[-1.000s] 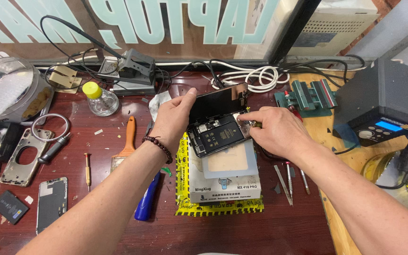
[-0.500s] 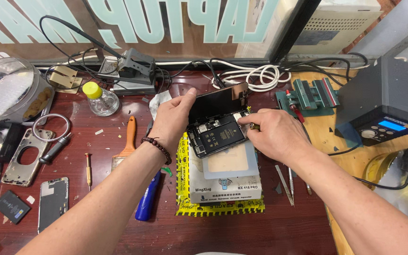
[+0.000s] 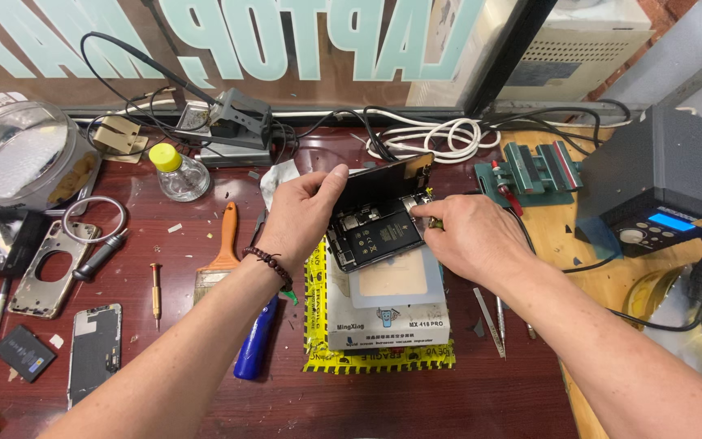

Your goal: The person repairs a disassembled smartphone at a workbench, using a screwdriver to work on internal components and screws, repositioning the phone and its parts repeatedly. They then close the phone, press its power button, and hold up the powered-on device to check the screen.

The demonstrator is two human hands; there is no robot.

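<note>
The left hand props up the lifted screen of an opened phone; its fingers are pressed together along the screen's left edge, with the thumb stretched out toward the top edge. The right hand rests on the phone's right side, its fingers curled and the forefinger and thumb pinching at a small part by the screen's lower right corner; what they pinch cannot be made out. The phone lies under both sets of fingers on a grey heating pad with yellow tape beneath it, on the red desk. Left of the left fingers lie an orange-handled brush and a blue marker. Right of the right fingers lie tweezers and a green vise.
</note>
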